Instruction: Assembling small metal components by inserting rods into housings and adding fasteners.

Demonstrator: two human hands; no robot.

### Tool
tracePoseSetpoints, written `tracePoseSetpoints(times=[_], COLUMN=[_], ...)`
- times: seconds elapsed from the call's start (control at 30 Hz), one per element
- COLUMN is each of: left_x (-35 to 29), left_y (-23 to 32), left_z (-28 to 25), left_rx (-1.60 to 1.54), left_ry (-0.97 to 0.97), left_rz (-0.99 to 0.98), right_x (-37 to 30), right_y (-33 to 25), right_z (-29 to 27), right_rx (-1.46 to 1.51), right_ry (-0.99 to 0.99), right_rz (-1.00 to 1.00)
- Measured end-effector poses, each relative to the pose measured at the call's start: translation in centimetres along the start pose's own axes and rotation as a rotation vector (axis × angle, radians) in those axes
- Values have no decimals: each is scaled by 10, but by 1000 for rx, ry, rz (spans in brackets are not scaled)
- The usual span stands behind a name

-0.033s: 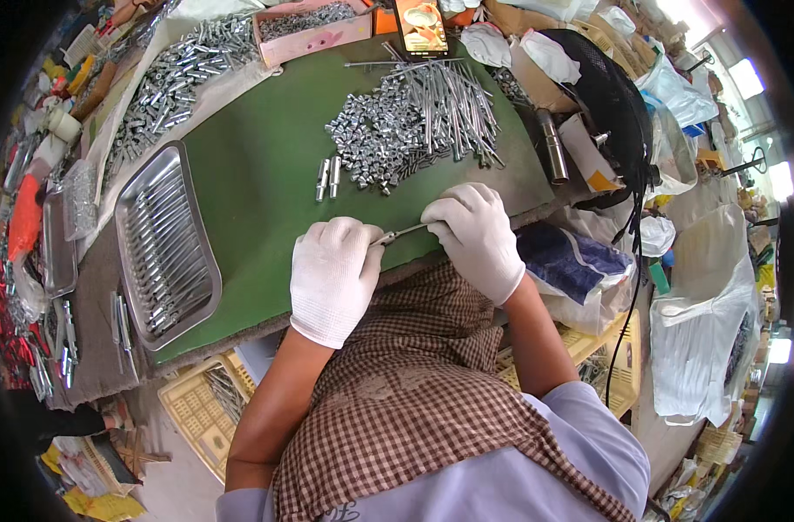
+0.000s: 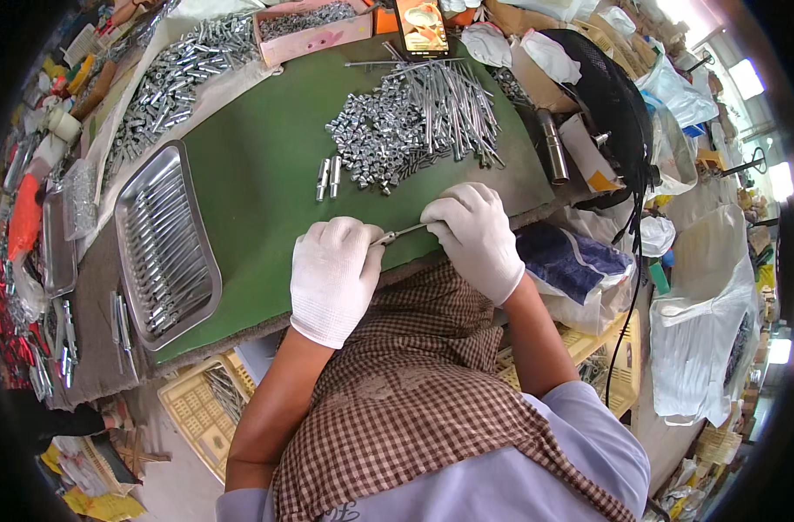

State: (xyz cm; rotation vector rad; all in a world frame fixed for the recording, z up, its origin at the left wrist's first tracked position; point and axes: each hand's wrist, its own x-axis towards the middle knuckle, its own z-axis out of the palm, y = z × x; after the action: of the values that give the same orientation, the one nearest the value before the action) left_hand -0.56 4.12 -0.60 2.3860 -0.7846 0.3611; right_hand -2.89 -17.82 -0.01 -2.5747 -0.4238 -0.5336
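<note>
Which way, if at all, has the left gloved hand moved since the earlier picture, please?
No, no shift is visible: the left gloved hand sits in the same place, to the right of the metal tray.

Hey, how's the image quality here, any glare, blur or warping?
Head view, right rim: bright patches blown out to white; head view, left: the metal tray catches glints; head view, centre: left hand and right hand show no obvious motion blur; head view, overall: fisheye bending toward the rim, corners black.
</note>
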Motion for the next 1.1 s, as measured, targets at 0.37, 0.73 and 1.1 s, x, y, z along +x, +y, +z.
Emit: tracePoseSetpoints(times=[0.37,0.73,1.1], left_x=[1,0,0], left_y=[0,0,0], left_z=[-1,0,0], left_rx=[-31,-56,-33], left_ry=[-6,13,33], left_rz=[-2,-8,0], right_x=[24,56,37], right_y=[15,35,-2], right_z=[-2,10,-12], right_rx=[68,-212,256], right_ry=[81,0,-40], right_rz=[43,-5,15])
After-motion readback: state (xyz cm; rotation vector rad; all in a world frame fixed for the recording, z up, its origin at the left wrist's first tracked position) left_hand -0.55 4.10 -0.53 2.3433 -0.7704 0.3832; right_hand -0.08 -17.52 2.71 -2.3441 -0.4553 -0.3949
